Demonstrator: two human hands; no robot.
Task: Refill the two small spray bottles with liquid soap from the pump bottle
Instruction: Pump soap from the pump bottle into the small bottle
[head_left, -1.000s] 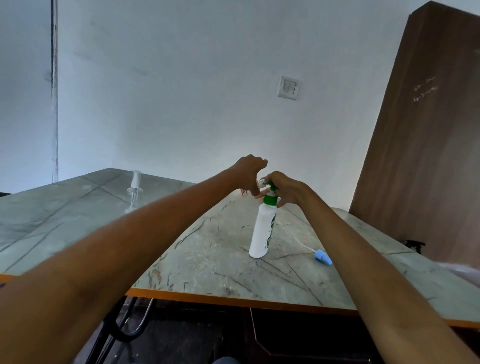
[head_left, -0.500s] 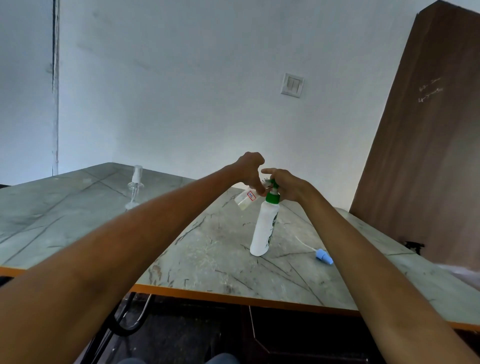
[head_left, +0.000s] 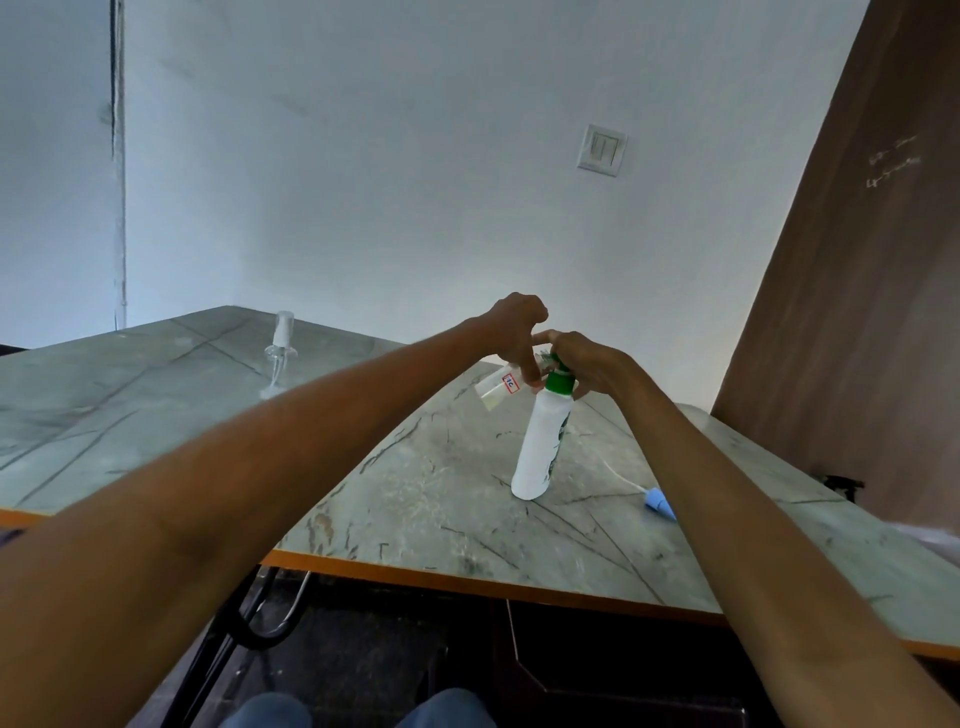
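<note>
Pale wall (head_left: 415, 182) with a switch (head_left: 601, 150), brown wooden panel (head_left: 852, 312), marble-patterned table (head_left: 441, 499).

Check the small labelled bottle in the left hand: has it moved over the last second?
Yes. The small labelled bottle has tipped, its base swinging out left of the standing pump bottle, mouth kept at the green pump.

The counter (head_left: 405, 499) is topped in grey-green marbled stone and edged in orange along its near side. A white pump bottle (head_left: 540, 447) with a green collar is stood upright on it. Far to the left of the pump bottle, a small clear spray bottle (head_left: 279, 353) is stood upright. Just right of the pump bottle, a blue spray cap (head_left: 660, 503) with a white tube is laid flat.
</note>
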